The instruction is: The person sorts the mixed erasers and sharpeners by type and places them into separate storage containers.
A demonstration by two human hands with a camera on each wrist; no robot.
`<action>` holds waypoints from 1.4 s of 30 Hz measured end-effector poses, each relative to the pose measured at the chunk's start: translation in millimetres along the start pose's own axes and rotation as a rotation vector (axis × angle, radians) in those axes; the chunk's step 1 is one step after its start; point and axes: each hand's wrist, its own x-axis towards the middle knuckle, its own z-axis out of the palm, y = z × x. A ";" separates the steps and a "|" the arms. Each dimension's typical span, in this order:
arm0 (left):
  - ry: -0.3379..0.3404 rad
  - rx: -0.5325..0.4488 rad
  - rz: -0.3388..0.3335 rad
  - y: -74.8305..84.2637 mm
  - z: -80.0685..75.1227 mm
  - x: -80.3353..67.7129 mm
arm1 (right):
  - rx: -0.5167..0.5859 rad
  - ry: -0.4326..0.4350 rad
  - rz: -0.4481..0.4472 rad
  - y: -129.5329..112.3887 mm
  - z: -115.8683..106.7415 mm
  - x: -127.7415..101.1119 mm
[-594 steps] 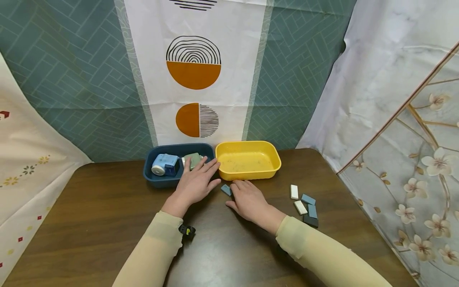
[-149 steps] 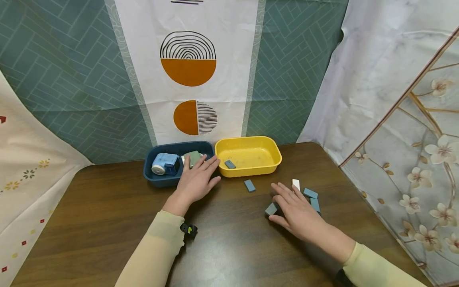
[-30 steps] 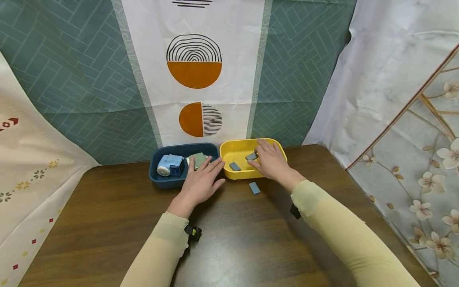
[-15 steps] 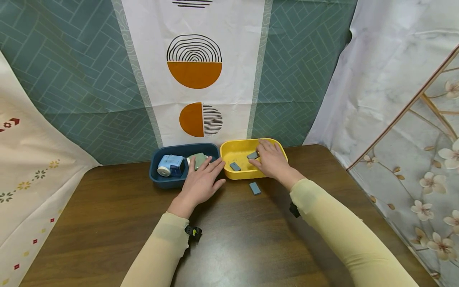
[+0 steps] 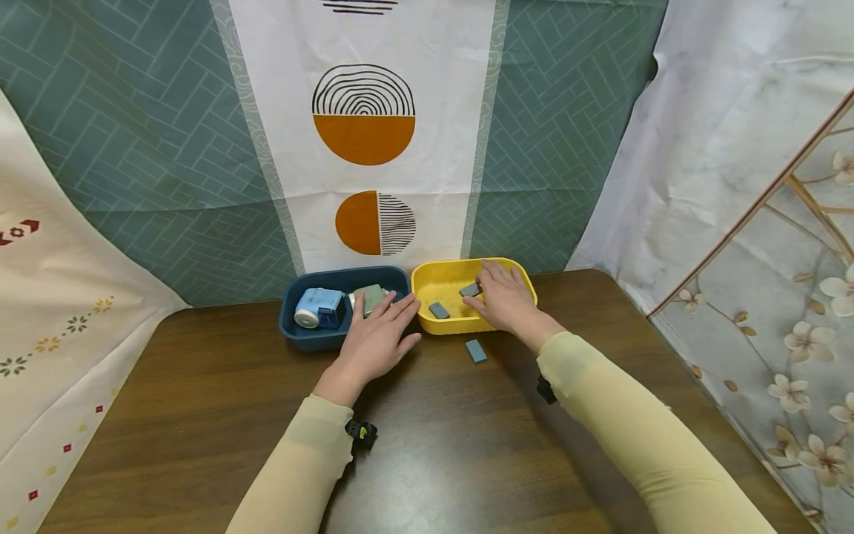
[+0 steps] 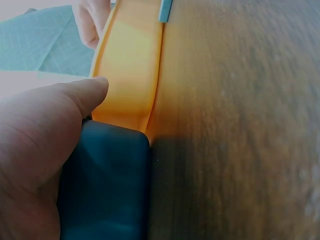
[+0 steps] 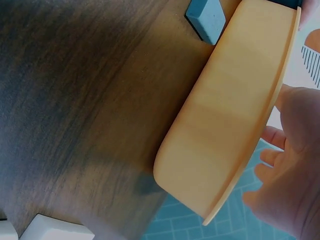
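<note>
My right hand (image 5: 502, 295) reaches over the near right part of the yellow tray (image 5: 490, 324). Its thumb and fingers pinch a small grey rectangular block (image 5: 470, 290) low inside. To the left in the same tray lies a blue-grey block (image 5: 439, 311). My left hand (image 5: 373, 341) lies spread across the near right corner of the dark blue tray (image 5: 313, 340), fingertips at the yellow rim. In the right wrist view, the yellow wall (image 7: 225, 110) hides the pinched block and the fingertips.
Another blue-grey block (image 5: 476, 351) lies on the wooden table (image 5: 414, 445) before the yellow tray. The blue tray holds a light blue box-like item (image 5: 320, 307) and a green one (image 5: 372, 297). White blocks (image 7: 55, 229) show in the right wrist view. Curtains border the table.
Since five seconds ago, my right hand has moved from the loose blocks at right into the yellow tray with the grey block. Over the last second both hands stay nearly still.
</note>
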 end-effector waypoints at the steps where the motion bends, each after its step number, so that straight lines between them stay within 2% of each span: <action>1: 0.001 -0.004 -0.001 0.1 0.1 0.0 | -0.001 -0.002 0.001 0.2 0.4 0.1; 28: 0.011 -0.023 0.001 2.3 0.6 -0.7 | 0.000 -0.033 -0.006 0.7 0.6 -1.0; 42: 0.003 -0.028 -0.001 0.9 -1.2 -0.2 | -0.020 0.057 -0.057 1.0 2.4 -9.0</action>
